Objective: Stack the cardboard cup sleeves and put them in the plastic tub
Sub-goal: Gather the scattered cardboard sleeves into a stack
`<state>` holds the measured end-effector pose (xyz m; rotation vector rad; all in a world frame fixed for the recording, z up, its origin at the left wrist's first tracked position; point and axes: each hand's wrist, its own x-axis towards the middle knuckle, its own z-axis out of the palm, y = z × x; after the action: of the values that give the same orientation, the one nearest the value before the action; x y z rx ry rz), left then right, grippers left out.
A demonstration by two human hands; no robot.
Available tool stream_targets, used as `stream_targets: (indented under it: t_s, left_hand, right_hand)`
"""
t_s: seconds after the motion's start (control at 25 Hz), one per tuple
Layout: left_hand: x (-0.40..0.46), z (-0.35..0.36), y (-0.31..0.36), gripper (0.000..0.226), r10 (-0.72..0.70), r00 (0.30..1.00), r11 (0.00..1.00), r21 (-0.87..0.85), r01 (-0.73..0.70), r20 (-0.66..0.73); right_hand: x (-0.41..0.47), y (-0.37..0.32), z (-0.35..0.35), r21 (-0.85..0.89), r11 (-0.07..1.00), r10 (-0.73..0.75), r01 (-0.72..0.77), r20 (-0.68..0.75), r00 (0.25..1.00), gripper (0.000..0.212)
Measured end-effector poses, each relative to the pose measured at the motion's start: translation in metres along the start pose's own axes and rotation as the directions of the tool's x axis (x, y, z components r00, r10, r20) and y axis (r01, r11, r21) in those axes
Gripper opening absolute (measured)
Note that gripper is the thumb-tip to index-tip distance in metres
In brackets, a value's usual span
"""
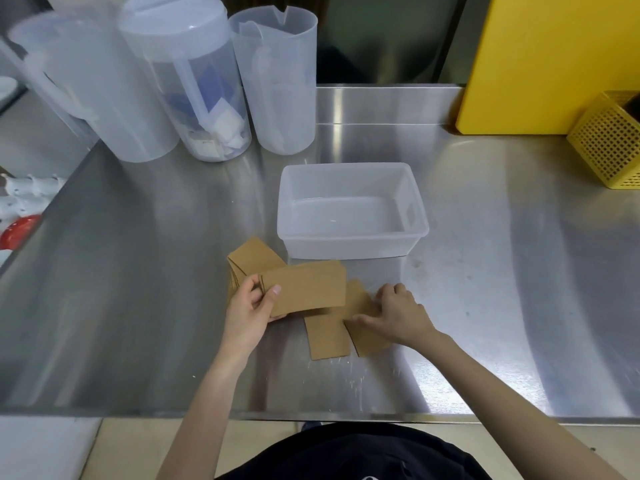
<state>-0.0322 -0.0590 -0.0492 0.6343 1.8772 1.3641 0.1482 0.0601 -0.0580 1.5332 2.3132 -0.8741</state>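
A translucent plastic tub (351,242) stands on the steel counter with nothing inside. Just in front of it my left hand (251,311) grips a small stack of brown cardboard cup sleeves (308,287), thumb on top. More sleeves (254,256) fan out behind that stack at the left. Two flat sleeves (327,336) lie on the counter below it. My right hand (394,315) rests on the right one of these (369,341), fingers spread and pressing its upper edge.
Three tall translucent jugs (194,81) stand at the back left. A yellow board (550,60) and a yellow perforated basket (611,147) are at the back right. The counter's left edge drops to a sink area with white and red items (20,216).
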Motion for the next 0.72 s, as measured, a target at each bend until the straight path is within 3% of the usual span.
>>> stream_targets:
  t_s: [0.12, 0.32, 0.6, 0.72]
  left_hand:
    - [0.0, -0.002, -0.001, 0.018, -0.002, 1.0, 1.0, -0.021, 0.001, -0.029]
    - [0.0, -0.002, -0.001, 0.021, -0.006, 1.0, 0.999, -0.045, 0.005, -0.026]
    - [0.0, -0.001, -0.001, 0.013, 0.015, 1.0, 0.999, -0.031, -0.016, -0.019]
    - [0.0, 0.0, 0.0, 0.013, 0.014, 1.0, 0.999, -0.029, -0.014, -0.015]
  right_hand:
    - [-0.003, -0.008, 0.013, -0.091, 0.995, 0.04, -0.042, -0.03, 0.999, 0.069]
    - [0.001, -0.011, 0.018, -0.024, 0.995, 0.091, -0.092, -0.047, 0.995, 0.067]
    - [-0.003, -0.001, 0.012, 0.37, 0.928, 0.001, 0.036, -0.1, 0.995, 0.032]
    - [-0.003, 0.012, -0.007, 0.4, 0.91, -0.032, 0.105, -0.186, 0.982, 0.036]
